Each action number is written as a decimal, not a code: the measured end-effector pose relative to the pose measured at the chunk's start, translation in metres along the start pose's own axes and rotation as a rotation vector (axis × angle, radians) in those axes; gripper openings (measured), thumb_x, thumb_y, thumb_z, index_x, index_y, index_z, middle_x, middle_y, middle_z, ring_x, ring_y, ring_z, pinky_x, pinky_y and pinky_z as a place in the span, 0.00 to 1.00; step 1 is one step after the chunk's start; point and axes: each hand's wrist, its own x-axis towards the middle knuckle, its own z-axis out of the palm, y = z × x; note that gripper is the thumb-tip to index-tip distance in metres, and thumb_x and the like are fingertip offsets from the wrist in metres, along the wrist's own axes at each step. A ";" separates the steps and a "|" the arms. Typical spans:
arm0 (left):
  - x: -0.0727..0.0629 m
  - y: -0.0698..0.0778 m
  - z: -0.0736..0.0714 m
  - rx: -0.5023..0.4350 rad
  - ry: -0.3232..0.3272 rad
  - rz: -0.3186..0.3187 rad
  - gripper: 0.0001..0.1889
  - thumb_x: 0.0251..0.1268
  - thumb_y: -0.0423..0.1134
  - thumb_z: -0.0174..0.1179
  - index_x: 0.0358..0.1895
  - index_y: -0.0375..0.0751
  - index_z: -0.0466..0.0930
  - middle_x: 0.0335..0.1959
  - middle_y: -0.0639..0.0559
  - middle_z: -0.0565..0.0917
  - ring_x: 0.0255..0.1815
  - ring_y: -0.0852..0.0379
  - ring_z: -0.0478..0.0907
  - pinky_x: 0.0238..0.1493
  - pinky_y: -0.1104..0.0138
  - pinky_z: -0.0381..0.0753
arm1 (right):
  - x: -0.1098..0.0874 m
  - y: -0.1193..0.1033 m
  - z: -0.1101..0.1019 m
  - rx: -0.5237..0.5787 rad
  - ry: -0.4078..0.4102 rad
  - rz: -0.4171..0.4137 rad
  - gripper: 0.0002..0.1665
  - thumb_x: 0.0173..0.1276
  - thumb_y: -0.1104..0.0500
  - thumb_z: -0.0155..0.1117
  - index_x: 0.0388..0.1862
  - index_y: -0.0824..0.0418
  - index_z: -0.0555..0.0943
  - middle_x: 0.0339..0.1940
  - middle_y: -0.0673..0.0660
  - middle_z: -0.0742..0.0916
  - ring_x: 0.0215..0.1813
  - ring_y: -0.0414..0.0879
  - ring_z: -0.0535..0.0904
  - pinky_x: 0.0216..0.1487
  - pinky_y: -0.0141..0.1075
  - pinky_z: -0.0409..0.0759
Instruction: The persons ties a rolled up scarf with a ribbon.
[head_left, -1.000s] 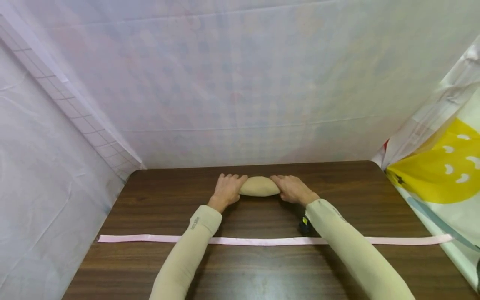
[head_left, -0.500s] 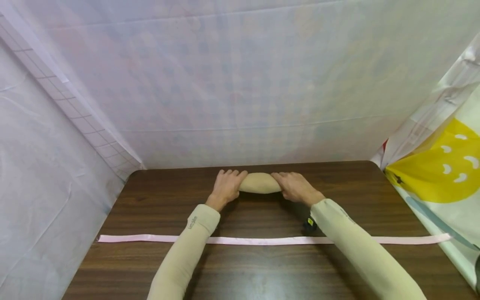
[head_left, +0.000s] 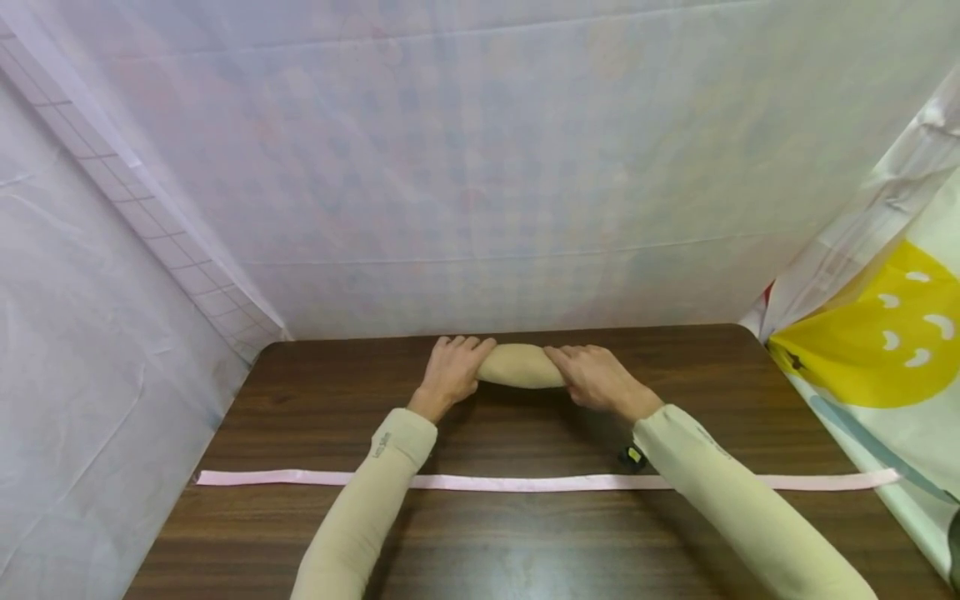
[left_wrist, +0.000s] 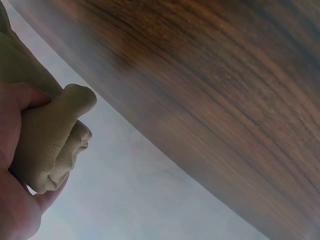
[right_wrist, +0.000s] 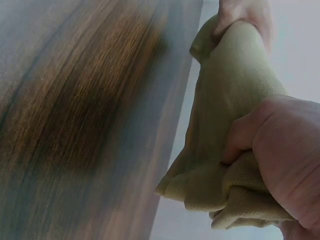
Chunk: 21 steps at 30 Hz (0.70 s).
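A khaki folded cloth bundle [head_left: 521,367] is held near the far edge of the table, between both hands. My left hand [head_left: 452,368] grips its left end, fingers over the top. The right hand [head_left: 600,377] grips the other end. In the left wrist view, folded layers of the cloth [left_wrist: 42,142] stick out past the thumb, apart from the tabletop. In the right wrist view, the right thumb presses into the cloth [right_wrist: 227,80], and loose folds hang out below that hand. What the bundle is when unfolded cannot be told.
A pink-white strip [head_left: 525,483] runs across the dark wooden table [head_left: 487,533]. Beside the right cuff shows a small black item [head_left: 633,456] with a yellow-green patch. White sheeting [head_left: 480,167] hangs behind the table; a yellow-patterned cloth [head_left: 877,342] hangs at the right.
Both hands have moved slightly up in the view with the cloth bundle, its visible middle a little wider. The right forearm has shifted right, and the black item beside its cuff moved with it.
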 end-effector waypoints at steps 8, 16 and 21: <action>0.000 -0.001 -0.004 -0.027 0.037 0.025 0.32 0.46 0.34 0.72 0.59 0.51 0.75 0.51 0.51 0.85 0.51 0.50 0.82 0.51 0.54 0.78 | -0.006 -0.011 -0.013 -0.076 0.067 -0.047 0.36 0.46 0.67 0.71 0.59 0.66 0.74 0.42 0.61 0.87 0.38 0.56 0.85 0.37 0.49 0.82; -0.001 -0.002 -0.004 -0.069 0.058 0.043 0.37 0.42 0.33 0.75 0.63 0.50 0.74 0.55 0.50 0.83 0.56 0.49 0.79 0.58 0.54 0.74 | -0.017 -0.025 -0.026 -0.120 0.156 -0.112 0.36 0.45 0.67 0.72 0.58 0.67 0.75 0.42 0.60 0.86 0.35 0.55 0.84 0.33 0.47 0.83; -0.001 -0.003 -0.002 -0.090 0.101 0.054 0.39 0.40 0.31 0.74 0.64 0.48 0.74 0.57 0.50 0.81 0.59 0.49 0.77 0.62 0.54 0.73 | -0.022 -0.035 -0.037 -0.112 0.208 -0.153 0.37 0.43 0.69 0.71 0.57 0.68 0.75 0.45 0.62 0.86 0.39 0.56 0.86 0.34 0.46 0.84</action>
